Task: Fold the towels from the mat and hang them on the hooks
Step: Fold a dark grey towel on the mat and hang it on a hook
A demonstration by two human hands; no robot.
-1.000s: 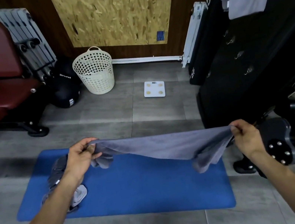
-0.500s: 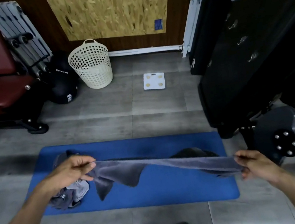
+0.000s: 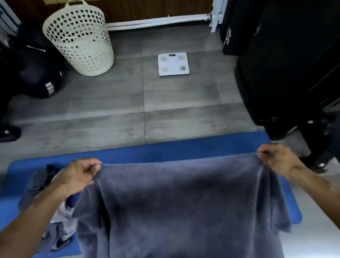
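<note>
Left hand: my left hand (image 3: 78, 178) pinches one top corner of the dark grey terry towel (image 3: 178, 213), fingers curled round the edge.
Right hand: my right hand (image 3: 278, 159) grips the other top corner, fingers curled tight on the cloth.
Towel: it is stretched flat between my two hands and hangs down from them towards me, its side edges drooping in folds below each hand.
Mat: the blue foam mat (image 3: 168, 150) lies on the floor under and beyond my hands; the towel covers much of it.
Other towels: a crumpled heap of grey and pale towels (image 3: 53, 216) lies on the mat beneath my left forearm.
Basket: a cream plastic laundry basket with heart-shaped holes (image 3: 79, 38) stands well beyond my left hand, by the wall.
Scale: a white square bathroom scale (image 3: 173, 64) sits on the grey tiled floor (image 3: 106, 117), far ahead between my hands.
Frame: black gym equipment (image 3: 296, 40) rises beyond my right hand.
</note>
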